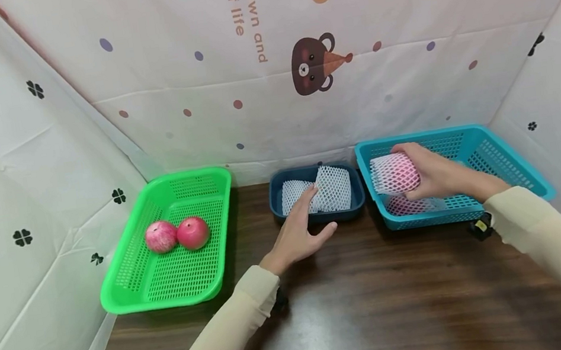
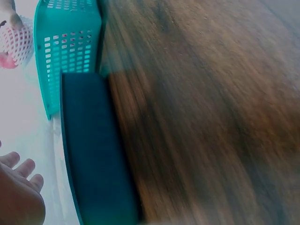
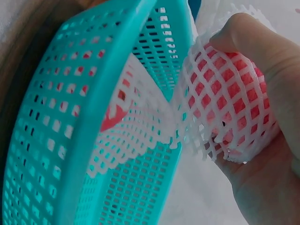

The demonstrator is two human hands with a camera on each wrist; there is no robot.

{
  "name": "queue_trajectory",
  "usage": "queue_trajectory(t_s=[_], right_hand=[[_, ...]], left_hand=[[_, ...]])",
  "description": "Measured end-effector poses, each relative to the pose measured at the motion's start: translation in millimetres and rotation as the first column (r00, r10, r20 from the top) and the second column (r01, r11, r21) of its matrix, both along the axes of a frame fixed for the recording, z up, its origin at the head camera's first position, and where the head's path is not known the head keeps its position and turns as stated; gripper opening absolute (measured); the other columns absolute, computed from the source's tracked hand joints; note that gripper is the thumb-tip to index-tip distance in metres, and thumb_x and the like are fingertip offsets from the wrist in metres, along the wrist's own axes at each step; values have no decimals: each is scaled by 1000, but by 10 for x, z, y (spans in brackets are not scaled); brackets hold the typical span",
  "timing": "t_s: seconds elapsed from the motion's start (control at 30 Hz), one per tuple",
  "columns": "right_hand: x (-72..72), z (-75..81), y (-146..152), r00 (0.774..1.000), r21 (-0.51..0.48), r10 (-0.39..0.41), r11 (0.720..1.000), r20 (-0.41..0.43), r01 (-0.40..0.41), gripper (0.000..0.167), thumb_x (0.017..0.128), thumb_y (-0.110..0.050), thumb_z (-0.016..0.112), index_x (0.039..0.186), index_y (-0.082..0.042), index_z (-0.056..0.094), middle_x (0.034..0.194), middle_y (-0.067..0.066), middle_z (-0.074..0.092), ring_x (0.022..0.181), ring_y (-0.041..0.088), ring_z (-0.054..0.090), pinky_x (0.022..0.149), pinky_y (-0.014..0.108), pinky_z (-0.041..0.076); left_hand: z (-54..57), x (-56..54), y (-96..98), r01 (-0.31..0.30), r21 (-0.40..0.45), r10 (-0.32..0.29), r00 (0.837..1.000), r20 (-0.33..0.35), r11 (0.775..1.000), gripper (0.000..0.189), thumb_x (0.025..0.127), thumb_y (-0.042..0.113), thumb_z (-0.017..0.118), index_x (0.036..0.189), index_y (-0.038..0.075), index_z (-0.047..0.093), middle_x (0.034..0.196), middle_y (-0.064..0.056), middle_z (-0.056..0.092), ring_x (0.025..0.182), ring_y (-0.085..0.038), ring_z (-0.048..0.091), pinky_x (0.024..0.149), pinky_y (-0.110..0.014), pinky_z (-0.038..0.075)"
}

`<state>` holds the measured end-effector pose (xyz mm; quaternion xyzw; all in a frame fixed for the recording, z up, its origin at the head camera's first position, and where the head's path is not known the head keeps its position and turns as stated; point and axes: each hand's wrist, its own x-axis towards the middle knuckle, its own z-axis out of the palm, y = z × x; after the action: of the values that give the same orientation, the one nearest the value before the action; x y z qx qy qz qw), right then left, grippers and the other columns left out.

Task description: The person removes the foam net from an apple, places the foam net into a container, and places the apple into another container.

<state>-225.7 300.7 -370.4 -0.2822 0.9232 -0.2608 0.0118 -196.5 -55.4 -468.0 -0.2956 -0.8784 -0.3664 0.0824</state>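
My right hand [image 1: 433,171] grips a reddish round fruit in a white foam net sleeve [image 1: 394,173], held over the left part of the blue basket [image 1: 518,165]. Close up in the right wrist view, the netted fruit [image 3: 229,101] shows red through the mesh, the thumb lying across it. Below it in the basket lies another netted red fruit [image 1: 407,205]. Fingers spread, my left hand [image 1: 300,235] hovers at the front of the small dark blue tray [image 1: 319,218], holding nothing. Two white foam net sleeves [image 1: 335,188] lie in that tray, partly behind the fingers.
A green basket [image 1: 179,300] on the left holds two bare reddish fruits [image 1: 193,233]. All the containers stand on a dark wooden table [image 1: 363,307], against a printed cloth backdrop [image 1: 188,134]. Another cloth wall [image 1: 14,236] rises at the left.
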Motion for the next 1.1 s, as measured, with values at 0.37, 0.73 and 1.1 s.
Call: queue_trajectory(t_s=[0.37, 0.73, 1.1], right_hand=[[62, -81, -74, 1000, -5, 18, 1000, -17, -18, 98, 74, -9, 90, 152, -2, 31, 142, 20, 43, 119, 34, 48, 91, 59, 50], [45, -38, -284, 1000, 14, 19, 1000, -4, -19, 98, 73, -10, 87, 152, -5, 31, 141, 19, 43, 117, 32, 46, 90, 54, 49], [69, -32, -529, 998, 29, 59, 998, -15, -59, 98, 73, -14, 87, 152, -4, 30, 143, 18, 41, 120, 32, 44, 94, 55, 47]], left_hand=[[-63, 57, -162, -60, 12, 60, 998, -27, 998, 85, 95, 52, 65, 162, 14, 28, 165, -10, 33, 152, -23, 29, 121, -51, 28], [-136, 112, -336, -128, 4, 128, 991, -27, 992, 83, 94, 46, 68, 161, 13, 30, 164, -10, 34, 151, -24, 32, 121, -52, 29], [-150, 159, -403, -149, 11, 149, 989, -4, 989, 84, 94, 43, 69, 162, 17, 28, 165, -8, 32, 151, -23, 31, 121, -52, 28]])
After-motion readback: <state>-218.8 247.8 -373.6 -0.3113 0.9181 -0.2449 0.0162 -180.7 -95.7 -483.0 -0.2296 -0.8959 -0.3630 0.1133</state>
